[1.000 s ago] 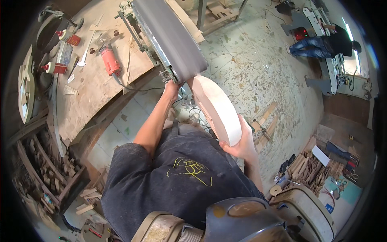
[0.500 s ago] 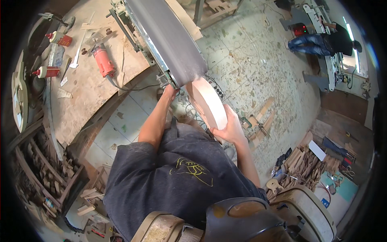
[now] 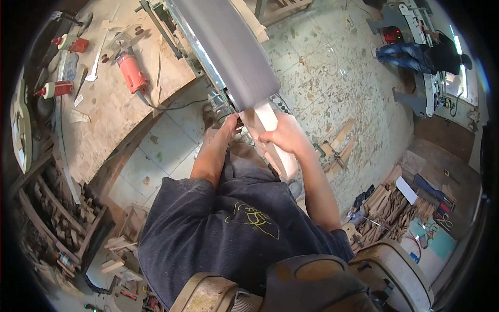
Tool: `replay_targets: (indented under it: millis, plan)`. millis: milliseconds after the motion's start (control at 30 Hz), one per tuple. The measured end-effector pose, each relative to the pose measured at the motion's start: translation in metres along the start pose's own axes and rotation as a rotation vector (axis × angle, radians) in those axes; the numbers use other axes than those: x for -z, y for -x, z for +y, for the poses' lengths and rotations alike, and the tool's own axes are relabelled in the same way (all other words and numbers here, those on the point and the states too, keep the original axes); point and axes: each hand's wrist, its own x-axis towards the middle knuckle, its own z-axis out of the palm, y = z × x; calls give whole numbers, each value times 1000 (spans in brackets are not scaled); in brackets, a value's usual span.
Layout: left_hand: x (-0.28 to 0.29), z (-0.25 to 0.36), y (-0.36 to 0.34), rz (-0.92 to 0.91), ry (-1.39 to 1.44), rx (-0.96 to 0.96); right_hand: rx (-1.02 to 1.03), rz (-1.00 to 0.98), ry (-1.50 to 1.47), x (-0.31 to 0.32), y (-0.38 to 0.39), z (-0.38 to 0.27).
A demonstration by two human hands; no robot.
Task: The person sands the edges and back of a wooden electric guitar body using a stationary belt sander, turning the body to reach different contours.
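A thick pale wooden piece (image 3: 284, 159) with a curved edge stands on its side in front of me. Its far end meets the near rounded end of a belt sander (image 3: 236, 54), whose dark belt slopes away from me. Wrapped over the pale edge, my right hand (image 3: 286, 136) is closed on the piece, thumb across the edge. On the other side, my left hand (image 3: 227, 129) is closed at the piece's left face, close under the sander's corner. Its fingertips are partly hidden there.
On the workbench (image 3: 112, 132) at the left lie a red power tool (image 3: 131, 73) with a cord and two red-and-white bottles (image 3: 73, 43). Scrap wood (image 3: 392, 213) is heaped at the lower right. A person (image 3: 436, 54) is by machinery at the far right.
The wooden piece has turned, so its edge now slants differently below the belt. My right hand has slid forward and left along it, nearer the sander. My left hand has shifted right and slightly nearer me.
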Motion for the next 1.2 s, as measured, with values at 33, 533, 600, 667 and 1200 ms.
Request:
replay_targets:
  millis: [33, 533, 600, 667, 1200]
  plan:
    - [1, 0, 4, -13, 2, 12, 4, -9, 2, 0, -5, -2]
    - [9, 27, 21, 73, 19, -554, 296, 200, -94, 0, 102, 24]
    - [18, 31, 26, 30, 7, -581, 310, 217, -95, 2, 116, 22]
    - [-43, 60, 93, 197, 64, -531, 324, 289, -159, 6, 130, 37]
    - [-102, 27, 216, -187, 68, -718, 242, 267, -208, 72, 266, 26]
